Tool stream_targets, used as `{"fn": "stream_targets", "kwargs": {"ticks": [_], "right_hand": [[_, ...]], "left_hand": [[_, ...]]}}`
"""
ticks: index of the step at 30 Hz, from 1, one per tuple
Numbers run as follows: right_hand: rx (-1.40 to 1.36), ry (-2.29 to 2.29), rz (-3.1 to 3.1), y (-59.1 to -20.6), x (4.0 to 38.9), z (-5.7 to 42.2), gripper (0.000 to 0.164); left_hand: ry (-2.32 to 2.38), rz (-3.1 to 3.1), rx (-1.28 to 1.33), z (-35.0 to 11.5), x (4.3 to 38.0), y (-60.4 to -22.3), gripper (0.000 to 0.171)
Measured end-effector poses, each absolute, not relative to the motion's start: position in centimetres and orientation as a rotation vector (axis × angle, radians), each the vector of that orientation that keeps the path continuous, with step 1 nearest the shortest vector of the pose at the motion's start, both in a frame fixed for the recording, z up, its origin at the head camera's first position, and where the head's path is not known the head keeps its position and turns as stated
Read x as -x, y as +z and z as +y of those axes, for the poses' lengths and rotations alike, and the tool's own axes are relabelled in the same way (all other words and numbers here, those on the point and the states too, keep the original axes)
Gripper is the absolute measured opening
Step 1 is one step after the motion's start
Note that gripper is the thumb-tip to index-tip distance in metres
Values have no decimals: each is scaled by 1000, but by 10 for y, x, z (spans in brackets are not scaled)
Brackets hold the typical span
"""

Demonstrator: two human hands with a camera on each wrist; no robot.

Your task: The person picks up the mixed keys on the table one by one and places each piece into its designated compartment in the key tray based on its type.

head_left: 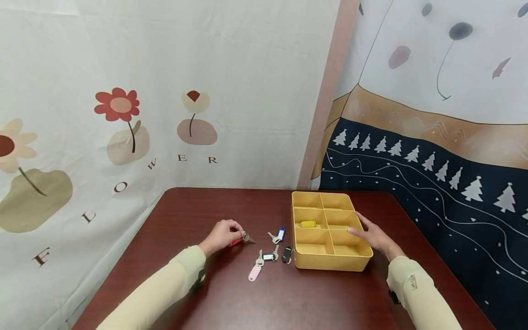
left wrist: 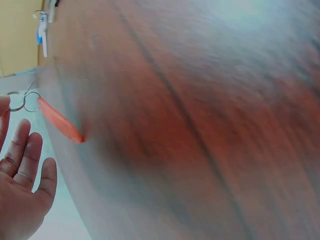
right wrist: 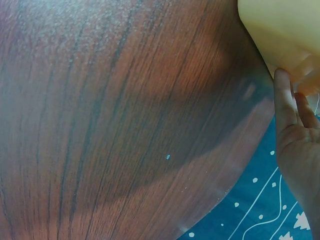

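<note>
My left hand [head_left: 222,236] pinches the metal ring of a key with a red tag [left wrist: 61,121] over the table. In the left wrist view the tag hangs from the rings, while the other fingers are spread. On the right, my right hand [head_left: 374,236] holds the side of a yellow compartment box [head_left: 330,262], its thumb over the rim and its fingers along the outer wall. A yellow tag [head_left: 307,224] lies in the box's middle left compartment. Between hand and box lie keys with a blue tag [head_left: 281,233], a black tag [head_left: 286,254], a black-and-white tag [head_left: 269,257] and a pink tag [head_left: 255,273].
The dark red-brown table [head_left: 264,307] carries the box and the loose keys. A pale curtain with flower prints [head_left: 247,91] hangs behind it, and a dark blue printed cloth [head_left: 412,206] hangs along the right edge.
</note>
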State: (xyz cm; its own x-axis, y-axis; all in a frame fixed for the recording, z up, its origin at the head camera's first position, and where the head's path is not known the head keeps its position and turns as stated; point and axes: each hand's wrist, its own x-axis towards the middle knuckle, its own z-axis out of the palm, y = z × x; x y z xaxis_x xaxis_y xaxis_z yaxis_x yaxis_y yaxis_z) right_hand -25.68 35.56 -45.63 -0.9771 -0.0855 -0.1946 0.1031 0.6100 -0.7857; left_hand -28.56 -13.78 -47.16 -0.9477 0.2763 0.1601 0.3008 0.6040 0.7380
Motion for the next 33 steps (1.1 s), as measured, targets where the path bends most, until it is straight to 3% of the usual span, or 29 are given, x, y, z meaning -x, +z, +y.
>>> {"fn": "stream_targets", "kwargs": {"ticks": [33], "right_hand": [[-1,-1285,2640,-457,257,356,96]], "left_hand": [[-1569,-2641,617,-79,286,-425,5]]}}
